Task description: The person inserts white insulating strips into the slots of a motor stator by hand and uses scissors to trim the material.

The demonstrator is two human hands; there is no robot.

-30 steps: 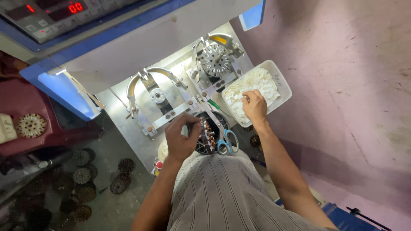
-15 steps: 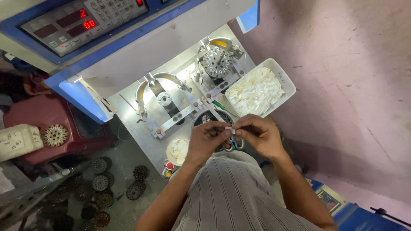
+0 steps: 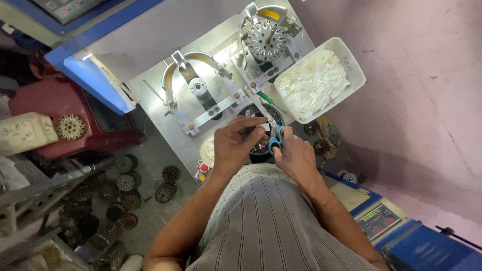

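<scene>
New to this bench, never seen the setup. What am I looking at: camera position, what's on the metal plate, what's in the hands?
There is one view, from a camera worn on the person's head, looking straight down past their striped shirt. No robot here, just two bare hands.

The left hand pinches a small white piece, apparently a paper slip. The right hand holds blue-handled scissors against it. Both work above a dark round part, largely hidden beneath them.

On the metal plate stand two fixtures: an arched clamp and a slotted metal wheel. Beside them sits a white tray of white paper strips. Similar toothed discs lie on the floor at left.
</scene>
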